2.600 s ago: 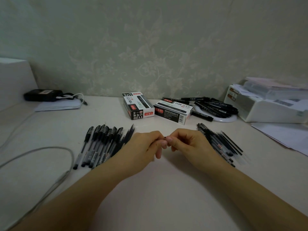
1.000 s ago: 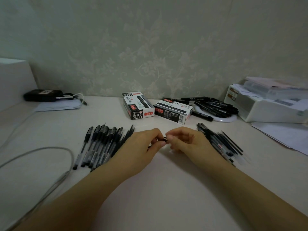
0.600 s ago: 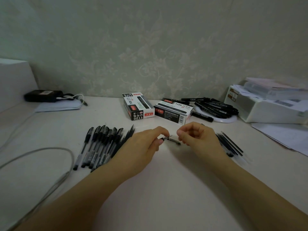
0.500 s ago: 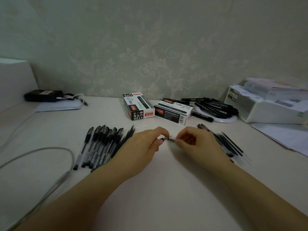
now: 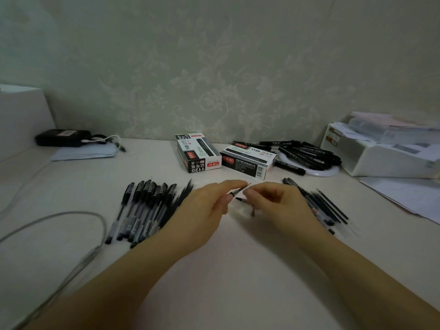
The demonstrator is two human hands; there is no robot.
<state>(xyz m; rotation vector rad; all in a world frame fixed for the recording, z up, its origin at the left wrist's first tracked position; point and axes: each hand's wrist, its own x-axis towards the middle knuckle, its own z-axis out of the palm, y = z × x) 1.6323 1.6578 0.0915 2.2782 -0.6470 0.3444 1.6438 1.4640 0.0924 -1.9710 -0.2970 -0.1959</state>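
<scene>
Two hands meet above the table [image 5: 238,270]: my left hand [image 5: 204,213] pinches a thin pen refill [image 5: 239,189], my right hand [image 5: 279,207] pinches a small black piece [image 5: 241,199] just beside it.

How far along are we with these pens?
Looks done: a row of capped pens lies at left. In hand: the left hand pinches a pen, and the right hand holds a small black part beside it. Left: the loose pile at right.
</scene>
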